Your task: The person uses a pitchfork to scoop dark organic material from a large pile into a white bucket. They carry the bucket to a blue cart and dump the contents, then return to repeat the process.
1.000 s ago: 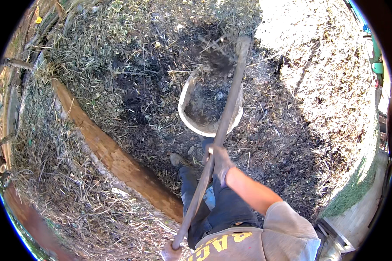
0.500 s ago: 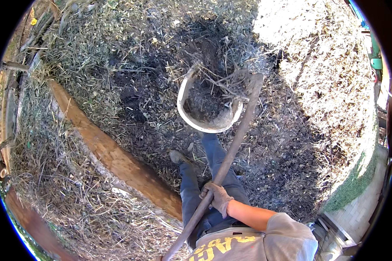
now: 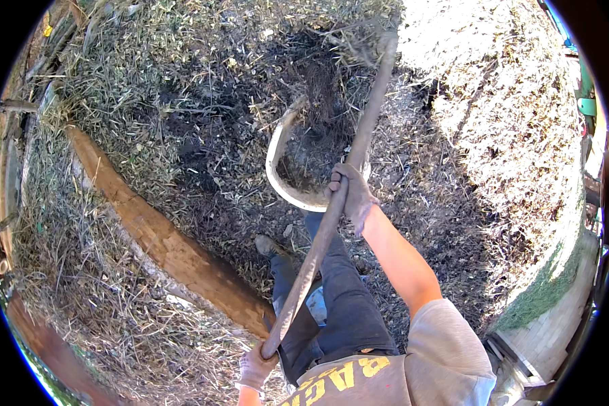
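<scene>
My right hand (image 3: 353, 194), in a dirty work glove, is closed round the middle of a long wooden tool handle (image 3: 311, 260). Lower down, my gloved left hand (image 3: 256, 367) grips the handle's near end. The handle slants up and to the right, over the rim of a pale bucket or tub (image 3: 275, 169) in front of my feet. Dark soil and plant litter show inside that container. Blurred straw (image 3: 362, 44) surrounds the tool's far end, so the kind of head cannot be made out.
A long peeled log (image 3: 162, 233) lies diagonally left of my legs. Straw and chopped plant litter cover the ground, brightly sunlit on the right (image 3: 514, 101). Boards and branches (image 3: 40, 74) line the far left; a pale paved strip (image 3: 561, 318) runs at the right.
The tool has swung forward and away, carrying the straw beyond the bucket. My right hand moved up and forward with the handle; my left hand came into view at its near end.
</scene>
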`<act>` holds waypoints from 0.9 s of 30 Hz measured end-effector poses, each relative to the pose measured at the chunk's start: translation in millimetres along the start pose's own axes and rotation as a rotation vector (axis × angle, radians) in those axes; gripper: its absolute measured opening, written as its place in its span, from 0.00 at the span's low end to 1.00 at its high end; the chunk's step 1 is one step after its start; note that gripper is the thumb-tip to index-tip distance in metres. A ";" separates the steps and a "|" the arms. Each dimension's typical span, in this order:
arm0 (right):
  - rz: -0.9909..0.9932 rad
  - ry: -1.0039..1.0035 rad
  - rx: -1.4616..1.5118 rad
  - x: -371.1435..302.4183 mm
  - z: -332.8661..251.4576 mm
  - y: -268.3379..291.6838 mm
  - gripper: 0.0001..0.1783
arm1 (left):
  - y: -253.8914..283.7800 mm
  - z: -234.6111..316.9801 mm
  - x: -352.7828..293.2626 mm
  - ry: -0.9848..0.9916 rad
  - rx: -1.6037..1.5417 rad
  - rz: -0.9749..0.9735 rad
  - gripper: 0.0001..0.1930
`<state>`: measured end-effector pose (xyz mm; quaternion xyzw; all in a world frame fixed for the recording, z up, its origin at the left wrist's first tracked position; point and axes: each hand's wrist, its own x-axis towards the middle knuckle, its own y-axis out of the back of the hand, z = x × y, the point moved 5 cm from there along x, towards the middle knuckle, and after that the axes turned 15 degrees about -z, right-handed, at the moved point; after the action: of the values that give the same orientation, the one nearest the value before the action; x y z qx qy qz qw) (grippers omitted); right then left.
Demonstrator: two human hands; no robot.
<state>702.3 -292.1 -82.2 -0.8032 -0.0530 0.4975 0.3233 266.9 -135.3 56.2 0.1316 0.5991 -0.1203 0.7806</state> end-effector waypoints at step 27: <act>-0.334 -0.068 0.347 -131.8 136.5 19.6 0.13 | 9.1 -194.8 -160.6 0.449 0.583 0.358 0.25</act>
<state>518.1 -297.5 -33.0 -0.6987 -0.1096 0.4655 0.5320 53.3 -53.9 163.8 0.4724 0.6630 -0.1153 0.5691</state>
